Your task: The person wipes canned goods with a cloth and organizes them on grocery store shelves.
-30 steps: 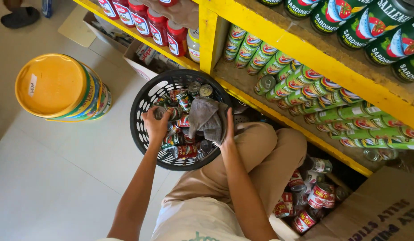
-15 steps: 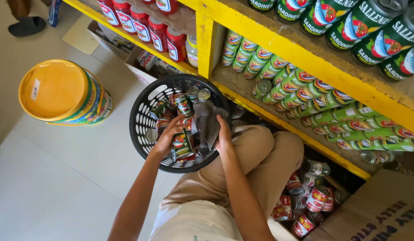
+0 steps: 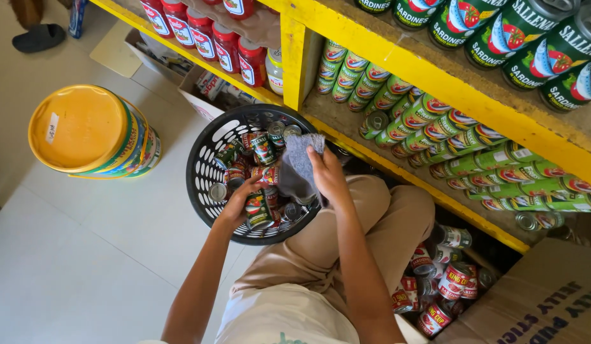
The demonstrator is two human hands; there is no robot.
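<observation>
A round black plastic basket (image 3: pixel 209 159) sits on the pale floor against the foot of the yellow shelf (image 3: pixel 397 64), and everything else arranges itself around it. Inside the basket lies a jumble of small tin cans with red and green labels. The person's left hand (image 3: pixel 239 202) reaches into the basket from its near side, fingers curled over a can with a red and green label (image 3: pixel 258 209); it is touching that can, though I cannot tell whether the grip is closed tight. The right hand (image 3: pixel 328 175) is over the basket's right rim, clenched on a grey cloth (image 3: pixel 298 162) that hangs down among the cans. Left of the basket stands a big yellow-lidded bucket (image 3: pixel 85 130). Just beyond the basket, on the shelf, rows of green-labelled cans (image 3: pixel 448 130) lie on their sides. Right of the basket, past the person's tan-trousered knee, more red-labelled cans (image 3: pixel 445 290) are heaped beside a cardboard box (image 3: pixel 543 306).
</observation>
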